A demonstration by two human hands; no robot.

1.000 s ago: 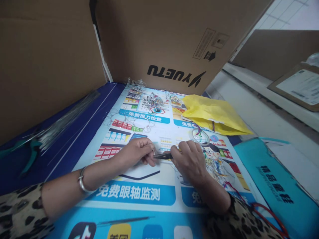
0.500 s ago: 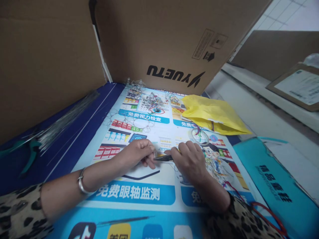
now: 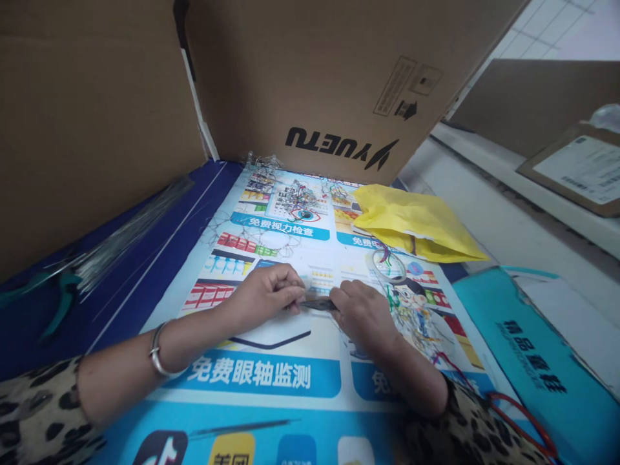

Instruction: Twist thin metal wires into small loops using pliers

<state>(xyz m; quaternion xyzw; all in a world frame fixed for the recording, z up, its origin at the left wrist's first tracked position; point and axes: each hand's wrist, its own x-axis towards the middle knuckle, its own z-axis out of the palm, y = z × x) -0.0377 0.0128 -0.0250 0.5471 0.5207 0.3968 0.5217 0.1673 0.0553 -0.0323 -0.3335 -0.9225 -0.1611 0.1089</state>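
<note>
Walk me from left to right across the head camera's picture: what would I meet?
Teal-handled tool → bundle of thin wires → left hand → dark-jawed pliers → right hand → teal packaging with black characters.

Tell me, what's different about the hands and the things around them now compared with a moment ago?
The left hand has drawn in its lower fingers, which reached out before. The right hand has turned slightly, shifting the pliers a little. I see nothing newly grasped or released; the right hand still holds the pliers. The yellow bag, wire bundle and turquoise packaging stayed put.
</note>
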